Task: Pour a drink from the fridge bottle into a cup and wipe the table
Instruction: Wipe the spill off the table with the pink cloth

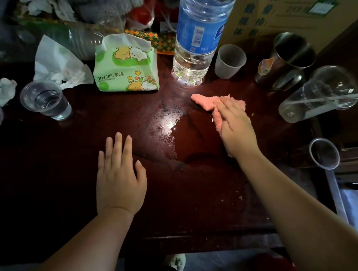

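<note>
My right hand [234, 127] presses a pink cloth [205, 101] flat onto the dark wooden table [70, 164], fingers straight on top of it. A wet patch [174, 144] spreads just left of the cloth. My left hand [119, 177] rests flat on the table with its fingers spread, holding nothing. A large clear water bottle [197, 41] with a blue label stands upright behind the cloth. Beside it on the right is a frosted plastic cup [229, 62]. At the left stands a clear cup [45, 100] with water in it.
A green tissue pack [124, 69] sits at the back centre, crumpled tissues [3, 90] to its left. A metal cup [285, 60], a glass lying on its side [317, 96] and another cup [323, 153] crowd the right edge. A cardboard box [292, 6] stands behind.
</note>
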A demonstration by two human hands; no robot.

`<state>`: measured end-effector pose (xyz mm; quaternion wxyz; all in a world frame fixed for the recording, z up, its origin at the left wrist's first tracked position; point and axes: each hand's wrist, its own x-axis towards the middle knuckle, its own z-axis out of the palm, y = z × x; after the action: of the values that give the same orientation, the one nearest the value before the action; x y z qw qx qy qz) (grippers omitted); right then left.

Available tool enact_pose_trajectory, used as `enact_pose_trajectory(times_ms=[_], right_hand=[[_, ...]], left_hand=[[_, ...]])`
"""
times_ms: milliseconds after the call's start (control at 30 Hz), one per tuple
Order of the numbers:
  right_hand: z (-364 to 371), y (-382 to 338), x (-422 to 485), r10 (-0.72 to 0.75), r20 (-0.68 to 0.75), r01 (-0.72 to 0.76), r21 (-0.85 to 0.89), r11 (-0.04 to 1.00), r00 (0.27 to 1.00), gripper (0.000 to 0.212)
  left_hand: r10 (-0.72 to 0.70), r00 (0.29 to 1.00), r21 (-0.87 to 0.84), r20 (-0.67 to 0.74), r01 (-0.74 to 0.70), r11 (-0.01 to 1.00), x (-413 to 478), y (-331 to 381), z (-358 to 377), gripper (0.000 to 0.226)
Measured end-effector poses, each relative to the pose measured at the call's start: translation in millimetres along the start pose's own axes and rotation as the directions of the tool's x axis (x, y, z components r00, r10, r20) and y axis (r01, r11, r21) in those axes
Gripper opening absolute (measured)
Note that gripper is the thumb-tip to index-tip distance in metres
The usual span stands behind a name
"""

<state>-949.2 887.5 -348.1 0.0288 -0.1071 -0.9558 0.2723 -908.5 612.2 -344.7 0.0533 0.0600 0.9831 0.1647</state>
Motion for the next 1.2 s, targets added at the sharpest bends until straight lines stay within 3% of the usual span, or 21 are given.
enact_pose_trajectory(times_ms=[67, 567, 767, 1067, 1200], right_hand=[[-1, -7, -4, 0.016, 0.010, -0.016, -0.012, 1.000, 1.000, 0.052], [4, -37, -34, -0.073, -0.016, 0.071, -0.097, 0.993, 0.997, 0.040], [1, -19, -16, -0.108, 0.128, 0.124, -0.123, 0.985, 0.986, 0.052], [-1, -12, 31, -0.206, 0.157, 0.229, -0.143, 0.963, 0.966, 0.050], [-5, -18, 41, -0.305, 0.239, 0.333, -0.089, 0.939, 0.922, 0.063]], left_hand=[[0.002, 1.000, 0.004, -0.003, -0.002, 1.000, 0, 0, 0, 0.057], [0.009, 1.000, 0.024, -0.014, -0.009, 1.000, 1, -2, 3, 0.061], [0.005, 1.000, 0.034, -0.013, -0.005, 0.999, 1, 0, 1, 0.062], [-0.014, 1.000, 0.014, 0.009, 0.014, 1.000, 0, 1, 0, 0.059], [-0.009, 1.000, 0.038, 0.011, 0.008, 0.999, 1, 0, 0, 0.059]])
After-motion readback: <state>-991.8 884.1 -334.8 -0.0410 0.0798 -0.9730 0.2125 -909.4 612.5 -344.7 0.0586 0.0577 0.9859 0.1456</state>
